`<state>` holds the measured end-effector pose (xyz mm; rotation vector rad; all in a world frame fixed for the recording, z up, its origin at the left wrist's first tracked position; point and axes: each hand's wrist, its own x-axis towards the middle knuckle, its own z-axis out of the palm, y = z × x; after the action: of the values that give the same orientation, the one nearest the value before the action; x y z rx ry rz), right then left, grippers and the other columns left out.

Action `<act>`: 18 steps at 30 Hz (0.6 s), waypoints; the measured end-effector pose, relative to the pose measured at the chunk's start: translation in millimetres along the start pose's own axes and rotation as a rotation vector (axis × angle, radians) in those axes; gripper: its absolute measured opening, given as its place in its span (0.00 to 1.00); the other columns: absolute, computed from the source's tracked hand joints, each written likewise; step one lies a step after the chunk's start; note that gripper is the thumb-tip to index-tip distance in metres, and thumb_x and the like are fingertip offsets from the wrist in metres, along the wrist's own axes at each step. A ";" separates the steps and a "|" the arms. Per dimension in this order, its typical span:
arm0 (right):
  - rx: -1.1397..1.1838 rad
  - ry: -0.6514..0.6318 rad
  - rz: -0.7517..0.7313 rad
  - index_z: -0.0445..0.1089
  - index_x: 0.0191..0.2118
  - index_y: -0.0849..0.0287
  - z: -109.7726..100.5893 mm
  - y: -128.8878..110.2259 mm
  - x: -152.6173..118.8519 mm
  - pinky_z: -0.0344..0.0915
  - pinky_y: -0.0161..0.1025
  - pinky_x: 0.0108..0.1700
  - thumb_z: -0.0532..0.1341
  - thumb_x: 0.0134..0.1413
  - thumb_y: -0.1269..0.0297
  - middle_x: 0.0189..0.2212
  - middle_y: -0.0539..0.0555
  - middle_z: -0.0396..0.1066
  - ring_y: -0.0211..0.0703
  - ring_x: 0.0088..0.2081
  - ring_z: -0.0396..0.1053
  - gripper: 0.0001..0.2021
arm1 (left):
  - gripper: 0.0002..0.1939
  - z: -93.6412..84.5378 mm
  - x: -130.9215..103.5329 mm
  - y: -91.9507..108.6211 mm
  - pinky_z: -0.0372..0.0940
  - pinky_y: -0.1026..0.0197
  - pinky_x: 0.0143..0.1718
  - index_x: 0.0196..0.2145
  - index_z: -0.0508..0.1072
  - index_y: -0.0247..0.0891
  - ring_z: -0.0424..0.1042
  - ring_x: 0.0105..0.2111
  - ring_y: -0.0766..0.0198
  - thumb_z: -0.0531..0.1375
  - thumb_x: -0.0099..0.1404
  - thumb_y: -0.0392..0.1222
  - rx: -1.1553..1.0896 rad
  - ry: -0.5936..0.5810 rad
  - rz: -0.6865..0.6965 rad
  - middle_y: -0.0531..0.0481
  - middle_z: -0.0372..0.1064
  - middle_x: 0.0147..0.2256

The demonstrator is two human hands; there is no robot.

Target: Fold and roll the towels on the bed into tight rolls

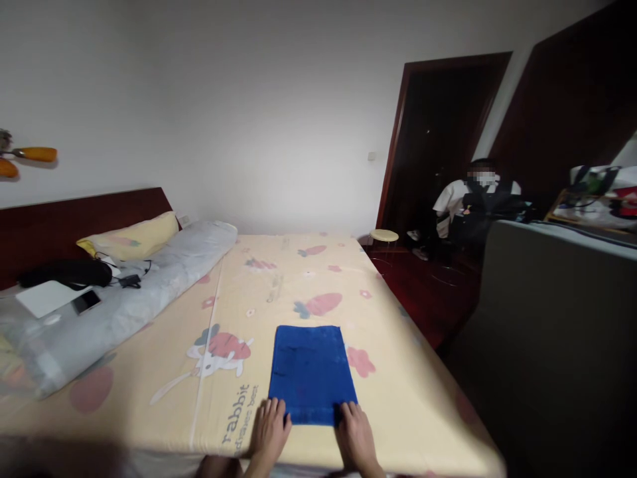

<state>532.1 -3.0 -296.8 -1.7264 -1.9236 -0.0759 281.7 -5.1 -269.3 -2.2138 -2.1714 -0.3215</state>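
Observation:
A blue cloth (311, 372) lies flat on the patterned yellow bed sheet (408, 411), close to the bed's near edge. My left hand (271, 425) is at the cloth's near left corner, its fingers curled and pressed together on the edge. At the near right corner, my right hand (355, 428) has its fingers bent over the cloth's edge in the same way. Both thumbs point inward, and the cloth's corners are partly hidden under the hands.
Along the bed's left side lies a grey rolled quilt (164, 292) with a white tablet-like object (50, 299), a phone (86, 301) and a black bag (70, 272). A person (472, 199) sits beyond the dark cabinet (557, 332) at right, near a round stool (383, 236).

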 end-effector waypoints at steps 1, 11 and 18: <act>0.007 0.002 -0.004 0.69 0.36 0.56 -2.7 10.0 -0.6 0.55 0.40 0.40 0.51 0.47 0.81 0.31 0.52 0.69 0.44 0.35 0.64 0.16 | 0.17 -7.1 -1.3 -7.9 0.56 0.53 0.53 0.46 0.74 0.44 0.65 0.52 0.54 0.49 0.67 0.40 -0.004 0.003 0.019 0.47 0.72 0.48; 0.130 -0.061 -0.181 0.67 0.43 0.55 -25.3 39.9 -9.8 0.57 0.41 0.41 0.57 0.48 0.71 0.37 0.53 0.69 0.45 0.38 0.64 0.14 | 0.19 -46.9 -6.8 -30.3 0.51 0.56 0.51 0.43 0.67 0.45 0.62 0.49 0.59 0.50 0.55 0.29 -0.088 -0.186 0.150 0.51 0.67 0.45; 0.017 -0.056 -0.189 0.69 0.39 0.52 -40.4 43.4 -3.9 0.53 0.42 0.43 0.58 0.50 0.73 0.38 0.51 0.71 0.46 0.40 0.63 0.12 | 0.20 -44.5 -3.3 -38.3 0.51 0.53 0.54 0.44 0.71 0.46 0.63 0.52 0.58 0.49 0.59 0.28 -0.061 -0.152 0.153 0.50 0.70 0.48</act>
<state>587.2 -14.8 -277.7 -1.5470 -2.1188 -0.0819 237.9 -14.4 -231.2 -2.4976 -2.0689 -0.2246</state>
